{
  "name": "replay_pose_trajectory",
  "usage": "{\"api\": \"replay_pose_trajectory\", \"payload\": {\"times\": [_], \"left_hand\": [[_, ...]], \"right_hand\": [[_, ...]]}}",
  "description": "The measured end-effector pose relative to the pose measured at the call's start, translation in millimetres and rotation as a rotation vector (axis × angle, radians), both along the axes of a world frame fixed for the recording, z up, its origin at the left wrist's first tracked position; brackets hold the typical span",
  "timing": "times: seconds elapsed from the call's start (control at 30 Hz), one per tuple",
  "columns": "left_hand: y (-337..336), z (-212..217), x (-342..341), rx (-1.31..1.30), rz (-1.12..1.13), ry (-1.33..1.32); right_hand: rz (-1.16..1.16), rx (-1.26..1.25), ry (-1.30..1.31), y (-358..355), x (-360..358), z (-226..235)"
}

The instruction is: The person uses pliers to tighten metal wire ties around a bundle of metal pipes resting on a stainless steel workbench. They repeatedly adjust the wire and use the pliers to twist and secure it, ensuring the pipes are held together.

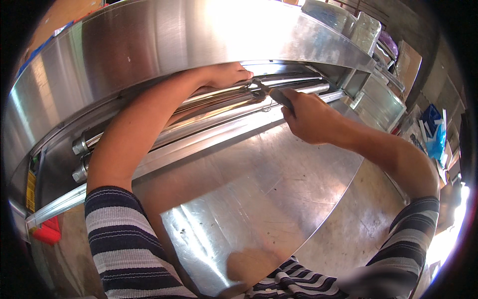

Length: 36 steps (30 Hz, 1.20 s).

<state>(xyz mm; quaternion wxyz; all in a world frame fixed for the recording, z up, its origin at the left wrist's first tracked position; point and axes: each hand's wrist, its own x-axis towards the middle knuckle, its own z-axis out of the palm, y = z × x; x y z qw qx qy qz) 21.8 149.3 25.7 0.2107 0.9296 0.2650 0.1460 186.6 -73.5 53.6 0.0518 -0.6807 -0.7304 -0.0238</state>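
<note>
My left hand (226,74) reaches under the steel hood (164,45) of a big machine, with its fingers resting on the shiny metal rollers (209,107). My right hand (308,117) is closed around the dark handle of a pair of pliers (269,92). The pliers' jaws point left and meet the rollers right beside my left fingertips. What the jaws pinch is too small to make out. Both forearms come up from striped sleeves.
A wide polished steel table plate (259,189) lies below the rollers, its edge running toward the concrete floor (358,219). A red box (47,231) sits low at the left. Sheet-metal parts (381,102) and blue items (433,132) are stacked at the right.
</note>
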Motion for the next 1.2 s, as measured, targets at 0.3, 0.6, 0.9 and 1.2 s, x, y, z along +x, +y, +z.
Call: {"api": "replay_pose_trajectory", "payload": {"times": [0.3, 0.6, 0.9, 1.2], "left_hand": [[-1, 2, 0, 0.026, 0.019, 0.042], [2, 4, -2, 0.061, -0.008, 0.041], [-10, 8, -3, 0.078, 0.013, 0.083], [15, -5, 2, 0.076, -0.112, -0.021]], "right_hand": [[-0.036, -0.104, -0.127, 1, 0, 9], [0.109, -0.008, -0.343, 11, 17, 19], [0.086, -0.232, -0.056, 19, 19, 72], [0.101, -0.172, -0.290, 7, 0, 42]]}}
